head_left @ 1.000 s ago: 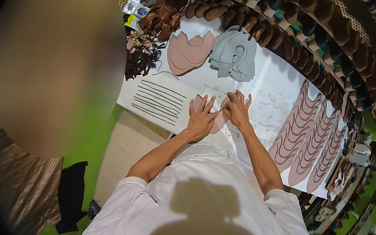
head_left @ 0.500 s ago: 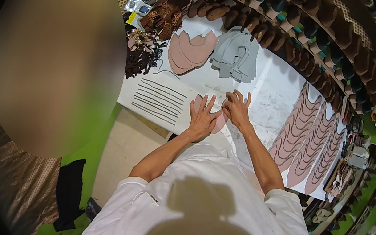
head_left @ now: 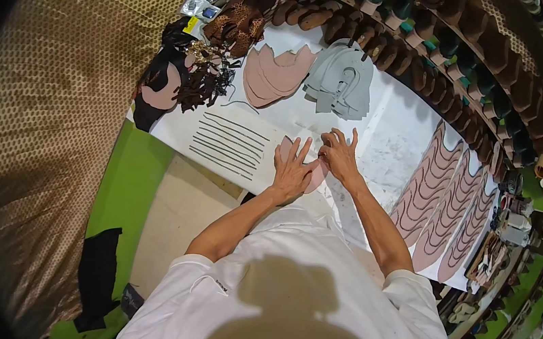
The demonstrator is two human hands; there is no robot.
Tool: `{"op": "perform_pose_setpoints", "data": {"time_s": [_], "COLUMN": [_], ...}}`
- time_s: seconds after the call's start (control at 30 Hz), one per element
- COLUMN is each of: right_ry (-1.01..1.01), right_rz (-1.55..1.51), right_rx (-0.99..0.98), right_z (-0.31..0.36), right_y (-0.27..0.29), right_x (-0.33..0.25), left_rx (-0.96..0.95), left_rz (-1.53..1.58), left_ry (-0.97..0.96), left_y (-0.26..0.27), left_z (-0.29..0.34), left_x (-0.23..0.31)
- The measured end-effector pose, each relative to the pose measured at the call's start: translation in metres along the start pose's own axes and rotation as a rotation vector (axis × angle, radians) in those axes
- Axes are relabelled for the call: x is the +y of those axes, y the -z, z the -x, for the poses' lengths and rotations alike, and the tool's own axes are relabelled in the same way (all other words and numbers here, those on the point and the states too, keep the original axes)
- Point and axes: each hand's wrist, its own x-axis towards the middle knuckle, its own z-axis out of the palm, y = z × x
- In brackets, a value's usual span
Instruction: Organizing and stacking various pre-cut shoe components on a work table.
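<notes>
On the white table, my left hand [head_left: 293, 174] lies with fingers spread over a pink shoe-upper piece [head_left: 316, 180], pressing it flat. My right hand [head_left: 342, 157] is at that piece's upper right edge. Its thumb and forefinger are pinched together there; what they hold is too small to make out. To the left, several thin dark strips [head_left: 228, 146] lie in rows on a pale sheet. Beyond my hands are a stack of pink upper pieces [head_left: 277, 74] and a stack of grey pieces [head_left: 339, 82].
Overlapping pink pieces with dark curved edges [head_left: 434, 198] lie in columns at the right. Brown shoe lasts [head_left: 390, 51] line the table's far side and the shelves behind. Dark scraps [head_left: 204, 85] are heaped at the far left, near a brown patterned curtain [head_left: 60, 107].
A large blurred patch at the left is gone, and the curtain and the table's left end now show. My right hand has shifted slightly left; my left hand stays in place.
</notes>
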Motion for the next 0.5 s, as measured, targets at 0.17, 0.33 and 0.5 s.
{"op": "perform_pose_setpoints", "data": {"time_s": [0.17,0.33,0.5], "right_ry": [-0.123,-0.213,-0.253], "right_rz": [-0.038,-0.039,-0.077], "right_rx": [0.116,0.133,0.212], "right_z": [0.011,0.028,0.024], "right_y": [-0.001,-0.004,-0.007], "right_x": [-0.005,-0.006,-0.010], "left_rx": [0.017,0.052,0.046], "left_rz": [0.006,0.009,0.036], "left_ry": [0.000,-0.018,-0.003], "left_y": [-0.003,-0.004,0.000], "left_z": [0.001,0.000,-0.003], "left_x": [0.001,0.002,0.003]}}
